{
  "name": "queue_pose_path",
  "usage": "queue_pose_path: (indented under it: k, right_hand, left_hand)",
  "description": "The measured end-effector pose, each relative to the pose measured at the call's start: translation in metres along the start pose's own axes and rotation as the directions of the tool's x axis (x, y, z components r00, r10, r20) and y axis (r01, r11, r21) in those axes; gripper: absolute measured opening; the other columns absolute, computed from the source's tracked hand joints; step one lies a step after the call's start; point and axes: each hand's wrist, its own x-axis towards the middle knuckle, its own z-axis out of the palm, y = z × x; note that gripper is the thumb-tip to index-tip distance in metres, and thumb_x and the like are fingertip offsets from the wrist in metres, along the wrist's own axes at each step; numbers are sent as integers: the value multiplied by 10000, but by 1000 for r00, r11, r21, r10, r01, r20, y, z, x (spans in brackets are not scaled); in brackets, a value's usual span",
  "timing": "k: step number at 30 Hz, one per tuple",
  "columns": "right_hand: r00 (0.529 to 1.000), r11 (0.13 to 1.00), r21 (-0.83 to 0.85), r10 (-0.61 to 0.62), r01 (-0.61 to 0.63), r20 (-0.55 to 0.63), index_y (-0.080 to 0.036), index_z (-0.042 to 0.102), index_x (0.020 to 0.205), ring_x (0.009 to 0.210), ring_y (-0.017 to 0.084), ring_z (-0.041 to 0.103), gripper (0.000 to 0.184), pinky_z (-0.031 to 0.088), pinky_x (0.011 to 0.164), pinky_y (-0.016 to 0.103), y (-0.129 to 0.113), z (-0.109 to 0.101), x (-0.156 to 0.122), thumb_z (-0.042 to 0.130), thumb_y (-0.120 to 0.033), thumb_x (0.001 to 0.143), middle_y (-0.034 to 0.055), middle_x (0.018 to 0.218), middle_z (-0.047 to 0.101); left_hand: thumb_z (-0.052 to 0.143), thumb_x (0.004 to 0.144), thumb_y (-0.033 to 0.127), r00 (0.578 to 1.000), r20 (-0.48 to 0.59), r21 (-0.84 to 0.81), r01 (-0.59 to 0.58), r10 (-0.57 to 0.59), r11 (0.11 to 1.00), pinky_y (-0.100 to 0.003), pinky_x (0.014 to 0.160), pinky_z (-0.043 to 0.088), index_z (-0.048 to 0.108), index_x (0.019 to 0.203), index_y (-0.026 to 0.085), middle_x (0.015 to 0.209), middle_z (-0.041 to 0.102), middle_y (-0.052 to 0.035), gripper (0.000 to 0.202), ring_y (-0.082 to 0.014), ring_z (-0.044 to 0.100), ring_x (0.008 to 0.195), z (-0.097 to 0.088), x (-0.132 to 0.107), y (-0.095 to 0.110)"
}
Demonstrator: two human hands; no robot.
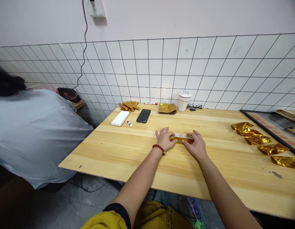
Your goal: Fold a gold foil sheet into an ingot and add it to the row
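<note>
A sheet of gold foil paper [179,140], with a pale strip of its back showing along the far side, lies flat on the wooden table in front of me. My left hand [164,140] grips its left end between thumb and fingers; a beaded bracelet circles that wrist. At the other end, my right hand [196,144] holds the paper the same way, thumb on the near edge and fingers on the far side. Several folded gold foil pieces [259,140] form a slanting row on the table's right side.
Toward the back stand a white cup [184,101], glasses [195,107], a gold foil stack [167,108], a marker [151,103], a phone [143,116], a white power bank [120,118] and gold strips [129,106]. A black-edged frame [269,130] lies right. A person [35,127] sits left.
</note>
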Motion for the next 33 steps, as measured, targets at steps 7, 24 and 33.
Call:
queue_pose_path:
  k: [7, 24, 33]
  right_hand:
    - [999, 999, -35, 39, -39, 15, -200, 624, 1172, 1259, 309, 501, 487, 357, 1054, 481, 4, 2, 3, 621, -484, 776, 146, 1369, 530]
    - [996, 989, -134, 67, -57, 67, -218, 639, 903, 1008, 277, 615, 256, 446, 900, 418, 5, 1, 7, 655, -420, 746, 75, 1013, 680]
    - [987, 988, 21, 154, -155, 53, -195, 591, 1146, 957, 262, 640, 523, 438, 926, 431, 3, -2, 8, 715, -387, 675, 68, 1004, 691]
  left_hand:
    - [673, 783, 427, 999, 41, 47, -21, 19, 999, -600, 1158, 33, 706, 868, 273, 1414, 508, -62, 178, -265, 365, 1372, 0, 1, 0]
    - [680, 780, 281, 1000, -10, 4, 14, -14, 1000, -594, 1154, 97, 637, 791, 242, 1202, 627, -22, 59, -246, 475, 1253, 0, 3, 0]
    - [632, 805, 208, 995, -57, -111, -85, 79, 990, -564, 1160, 121, 586, 745, 220, 856, 697, 30, 77, -185, 625, 967, 2, 4, 0]
